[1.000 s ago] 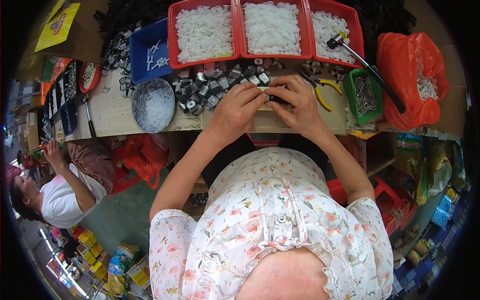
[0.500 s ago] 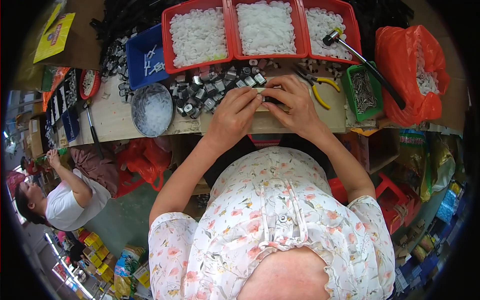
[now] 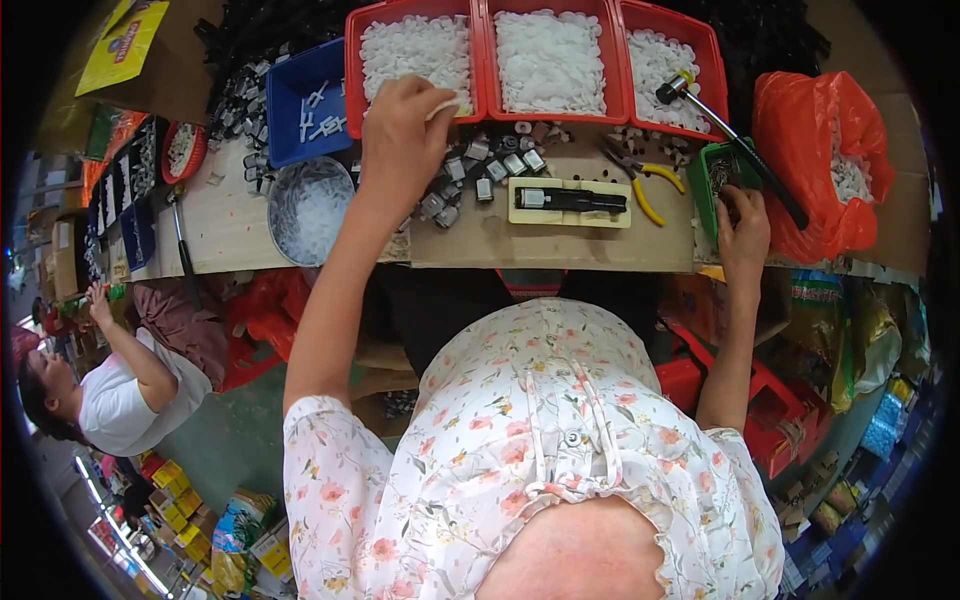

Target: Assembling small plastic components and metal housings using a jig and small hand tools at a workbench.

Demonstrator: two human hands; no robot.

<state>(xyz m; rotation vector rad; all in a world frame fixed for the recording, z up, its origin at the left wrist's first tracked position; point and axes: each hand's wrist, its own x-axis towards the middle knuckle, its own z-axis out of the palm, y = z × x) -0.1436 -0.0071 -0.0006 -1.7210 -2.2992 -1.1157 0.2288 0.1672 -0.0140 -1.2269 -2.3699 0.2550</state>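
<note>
My left hand (image 3: 405, 135) is at the front edge of the left red bin (image 3: 354, 75) of small white plastic discs (image 3: 415, 55). Its fingertips are drawn together over the discs; whatever they pinch is too small to make out. On the right, my right hand (image 3: 745, 230) has its curled fingers at the green bin (image 3: 702, 195) of thin metal pins (image 3: 722, 165); anything between those fingertips is hidden. Between the hands, a cream rectangular holder (image 3: 570, 216) lies on the table, with a black elongated part (image 3: 585, 200) in it, silver at its left end.
Pliers with yellow handles (image 3: 650, 205) lie behind the holder. A hammer (image 3: 740, 135) leans across the right bins beside a red plastic bag (image 3: 815, 190). Loose metal pieces (image 3: 485, 188), a blue tray (image 3: 290, 150) and a round metal bowl (image 3: 275, 215) are leftward. Another person (image 3: 130, 385) sits at left.
Both hands have parted from the holder, which now shows in full. My left hand moved up and left to the red bin, my right hand rightward to the green bin.
</note>
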